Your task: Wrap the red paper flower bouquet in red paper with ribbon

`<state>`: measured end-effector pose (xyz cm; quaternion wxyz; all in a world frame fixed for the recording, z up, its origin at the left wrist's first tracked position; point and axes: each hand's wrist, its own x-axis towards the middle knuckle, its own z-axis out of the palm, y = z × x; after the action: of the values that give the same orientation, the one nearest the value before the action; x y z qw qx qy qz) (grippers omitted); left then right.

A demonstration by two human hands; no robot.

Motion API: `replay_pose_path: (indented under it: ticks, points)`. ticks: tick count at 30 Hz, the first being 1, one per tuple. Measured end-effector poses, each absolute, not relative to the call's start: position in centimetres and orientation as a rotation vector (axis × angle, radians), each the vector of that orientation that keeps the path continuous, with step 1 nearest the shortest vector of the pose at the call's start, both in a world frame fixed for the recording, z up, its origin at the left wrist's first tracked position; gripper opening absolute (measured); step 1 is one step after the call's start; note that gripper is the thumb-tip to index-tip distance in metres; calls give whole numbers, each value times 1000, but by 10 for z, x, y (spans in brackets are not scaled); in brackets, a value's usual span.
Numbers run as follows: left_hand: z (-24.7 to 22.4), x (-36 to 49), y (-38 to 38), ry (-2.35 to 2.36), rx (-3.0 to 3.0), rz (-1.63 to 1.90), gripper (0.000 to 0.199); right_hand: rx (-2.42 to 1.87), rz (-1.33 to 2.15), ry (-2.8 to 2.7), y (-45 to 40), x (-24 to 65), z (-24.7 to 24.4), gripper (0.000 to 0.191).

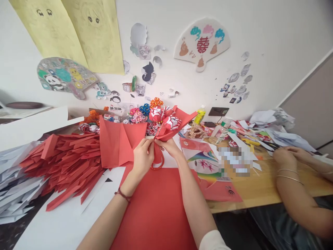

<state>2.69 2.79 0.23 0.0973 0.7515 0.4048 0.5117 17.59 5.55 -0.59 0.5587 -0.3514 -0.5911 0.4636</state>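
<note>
A small bouquet of red-and-white paper flowers (171,122) stands upright, partly wrapped in folded red paper (180,123). My left hand (144,154) pinches at its lower end, where thin stems meet. My right hand (168,146) grips the same base from the right side, fingers closed on the wrapper. Below the two hands hangs a red ribbon-like loop (158,163); which fingers hold it is hidden. A creased red paper sheet (122,140) rises just left of my left hand. Under my forearms lies a flat red sheet (156,208).
Folded red strips (73,159) and white strips (15,180) are heaped at left. Colourful flowers (145,109) stand against the wall. A printed red packet (208,166), a yellow bottle (199,114) and paper scraps lie right. Another person's arm (293,184) rests at the table's right.
</note>
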Motion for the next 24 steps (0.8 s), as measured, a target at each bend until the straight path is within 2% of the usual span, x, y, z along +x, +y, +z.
replay_pose_path:
  ticks: [15,20,24]
  points:
    - [7,26,24,1198,2085,1531,23,-845,985,-1303,56,174,-5,38]
    - [4,28,20,1163,2290,1595,25,-842,966,-1306,58,173,-7,38]
    - [8,48,4,844,2661,1589,26,-883,987,-1360,54,173,1,34]
